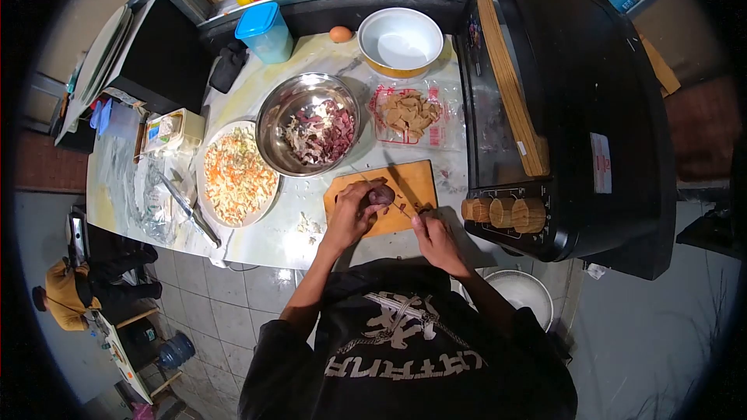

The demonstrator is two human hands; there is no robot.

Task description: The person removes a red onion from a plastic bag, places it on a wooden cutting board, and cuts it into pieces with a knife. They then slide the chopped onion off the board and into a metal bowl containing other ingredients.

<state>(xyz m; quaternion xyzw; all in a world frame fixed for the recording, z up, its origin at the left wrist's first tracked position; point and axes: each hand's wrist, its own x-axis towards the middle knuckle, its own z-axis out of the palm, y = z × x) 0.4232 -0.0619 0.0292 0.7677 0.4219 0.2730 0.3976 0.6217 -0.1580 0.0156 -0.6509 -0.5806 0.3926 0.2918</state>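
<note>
On the wooden cutting board (364,184) lies a dark purple-red round piece of food (381,195), with my left hand (352,212) closed on it from the left. My right hand (437,243) is closed round the handle of a knife (403,204), whose blade reaches up and left beside the piece. Small dark scraps lie on the board. Behind the board stands a steel bowl (268,128) with chopped red and pale pieces. Brown sliced pieces (410,114) rest on a plastic bag right of the bowl.
A plate of shredded vegetables (240,175) and another knife (191,211) are at the left. At the back stand a blue-lidded container (264,33), an egg (340,34) and a white bowl (401,39). A black oven (591,124) borders the right. A person (70,295) is far left.
</note>
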